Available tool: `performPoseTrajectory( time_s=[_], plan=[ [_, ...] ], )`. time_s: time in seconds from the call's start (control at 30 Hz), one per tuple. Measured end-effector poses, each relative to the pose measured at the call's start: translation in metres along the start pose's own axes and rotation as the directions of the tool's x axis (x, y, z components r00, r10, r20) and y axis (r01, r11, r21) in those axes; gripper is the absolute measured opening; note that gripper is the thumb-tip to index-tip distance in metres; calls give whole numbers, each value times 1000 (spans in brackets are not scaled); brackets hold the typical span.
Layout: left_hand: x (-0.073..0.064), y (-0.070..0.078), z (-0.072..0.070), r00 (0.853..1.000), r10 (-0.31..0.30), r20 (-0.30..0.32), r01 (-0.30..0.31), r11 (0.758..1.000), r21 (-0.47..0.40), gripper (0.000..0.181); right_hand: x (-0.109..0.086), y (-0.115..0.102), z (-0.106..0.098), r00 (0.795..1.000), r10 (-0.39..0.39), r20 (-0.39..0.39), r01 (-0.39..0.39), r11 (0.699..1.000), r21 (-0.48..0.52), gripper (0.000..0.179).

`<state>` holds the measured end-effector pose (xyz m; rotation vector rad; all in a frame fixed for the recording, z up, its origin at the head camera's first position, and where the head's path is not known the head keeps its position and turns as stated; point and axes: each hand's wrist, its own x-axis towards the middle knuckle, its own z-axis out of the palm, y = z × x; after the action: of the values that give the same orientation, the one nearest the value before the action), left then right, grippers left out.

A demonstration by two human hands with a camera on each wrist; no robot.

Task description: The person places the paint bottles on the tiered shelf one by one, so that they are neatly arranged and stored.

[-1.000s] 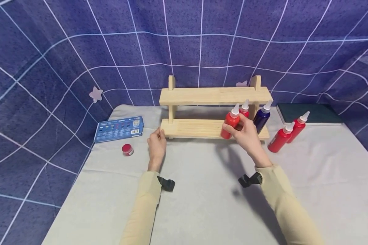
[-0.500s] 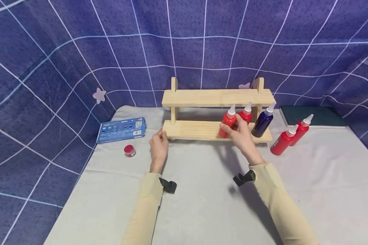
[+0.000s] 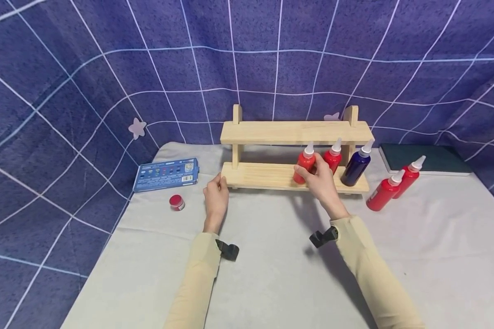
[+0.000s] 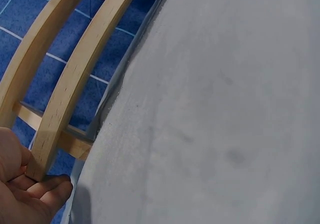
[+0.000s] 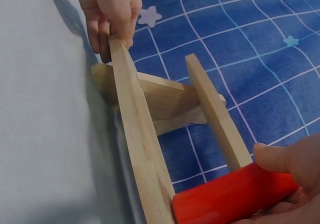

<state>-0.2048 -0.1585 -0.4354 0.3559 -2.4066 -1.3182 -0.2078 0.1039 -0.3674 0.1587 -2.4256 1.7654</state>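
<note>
A two-tier wooden shelf [image 3: 263,174] stands at the back of the table. My left hand [image 3: 216,196] grips the left end of its lower board; in the left wrist view the thumb and fingers [image 4: 54,191] pinch the board's corner. With my right hand [image 3: 322,183] I hold a red squeeze bottle [image 3: 304,165] upright at the lower board, its white nozzle up. The right wrist view shows the bottle's base [image 5: 200,207] at the board, thumb on its side. Just right of it on the same board stand another red bottle [image 3: 332,159] and a dark blue bottle [image 3: 356,168].
Two more red bottles [image 3: 382,195] stand on the table right of the shelf, before a dark green book [image 3: 426,157]. On the left lie a blue box [image 3: 164,175] and a small red-lidded jar [image 3: 176,202]. A blue gridded cloth [image 3: 255,68] hangs behind.
My right hand has shifted the red bottle slightly left along the lower board, away from the other red bottle. The left hand keeps its grip on the shelf. The head view has shifted slightly.
</note>
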Motion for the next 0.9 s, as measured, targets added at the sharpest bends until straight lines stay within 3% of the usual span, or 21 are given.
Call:
performPoseTrajectory(
  time_s=[0.9],
  plan=[
    [0, -2, 1, 1000, 6, 1, -6, 1000, -12, 28, 9, 10, 3, 1000, 30, -2, -30, 997, -65, 42]
  ],
)
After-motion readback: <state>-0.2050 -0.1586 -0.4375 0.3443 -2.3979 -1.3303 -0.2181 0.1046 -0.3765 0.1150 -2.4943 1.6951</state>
